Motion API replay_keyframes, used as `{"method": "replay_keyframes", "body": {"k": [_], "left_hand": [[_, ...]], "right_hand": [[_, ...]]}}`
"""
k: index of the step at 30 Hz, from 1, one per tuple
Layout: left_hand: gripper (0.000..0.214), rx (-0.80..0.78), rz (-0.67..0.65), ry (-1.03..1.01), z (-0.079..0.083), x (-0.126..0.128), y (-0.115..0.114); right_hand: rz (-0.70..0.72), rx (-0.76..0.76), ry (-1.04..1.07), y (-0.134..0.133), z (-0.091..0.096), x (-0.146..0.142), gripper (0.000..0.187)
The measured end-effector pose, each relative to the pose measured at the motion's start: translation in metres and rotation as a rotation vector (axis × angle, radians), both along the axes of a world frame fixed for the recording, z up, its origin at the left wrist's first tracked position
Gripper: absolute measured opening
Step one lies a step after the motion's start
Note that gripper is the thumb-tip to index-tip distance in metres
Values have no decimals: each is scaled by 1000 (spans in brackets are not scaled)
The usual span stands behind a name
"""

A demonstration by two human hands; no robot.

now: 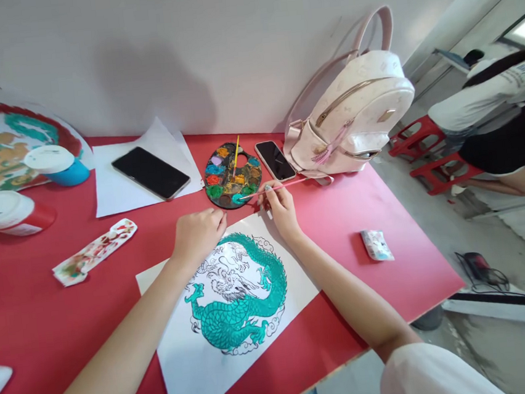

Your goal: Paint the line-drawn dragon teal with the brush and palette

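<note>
Between the fingers of my right hand [281, 210] is a thin pink paintbrush [284, 187]. Its tip touches the teal paint at the near edge of a dark palette [230, 191], which holds dabs of several colours. A second, yellow-handled brush [236, 153] lies on the palette. My left hand [198, 234] rests knuckles up at the top edge of the drawing sheet [181, 366], fingers curled in; their undersides are hidden. On the sheet is a line-drawn dragon [239, 298], its body painted teal, its head and middle white.
On the red table [340, 233] stand a pink backpack [352, 114], two phones [151, 172], white paper [108, 187], a stained tissue [95, 252], a small packet [377, 245], a blue-white jar [62, 163] and a red-white jar [11, 214]. People sit on red stools [412, 139] at right.
</note>
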State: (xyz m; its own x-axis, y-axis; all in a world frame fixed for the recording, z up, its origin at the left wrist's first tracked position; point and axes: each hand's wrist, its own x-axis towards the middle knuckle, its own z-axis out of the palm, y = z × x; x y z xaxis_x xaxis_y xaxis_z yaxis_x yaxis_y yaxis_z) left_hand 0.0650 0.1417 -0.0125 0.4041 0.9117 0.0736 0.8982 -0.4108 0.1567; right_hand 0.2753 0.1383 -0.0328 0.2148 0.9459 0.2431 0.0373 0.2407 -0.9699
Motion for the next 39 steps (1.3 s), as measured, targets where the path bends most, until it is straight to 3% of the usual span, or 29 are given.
{"method": "replay_keyframes", "body": {"k": [6,11,18,30,39], "left_hand": [[45,12,-14,30,0,0,1],[44,6,-8,2,3,1,0],[42,8,5,-37,2,1,-1],[43,0,11,25,8,3,-2],[44,-12,7,20,4,3,-1]], "right_hand": [[-7,-4,99,-2,4,3,39],[-50,-25,168,-27,8,-3,52],[104,-135,90,-65,10,-12,56],[277,-76,-143,-68,5,-4,58],[256,19,-180,-72,3,-2,55]]}}
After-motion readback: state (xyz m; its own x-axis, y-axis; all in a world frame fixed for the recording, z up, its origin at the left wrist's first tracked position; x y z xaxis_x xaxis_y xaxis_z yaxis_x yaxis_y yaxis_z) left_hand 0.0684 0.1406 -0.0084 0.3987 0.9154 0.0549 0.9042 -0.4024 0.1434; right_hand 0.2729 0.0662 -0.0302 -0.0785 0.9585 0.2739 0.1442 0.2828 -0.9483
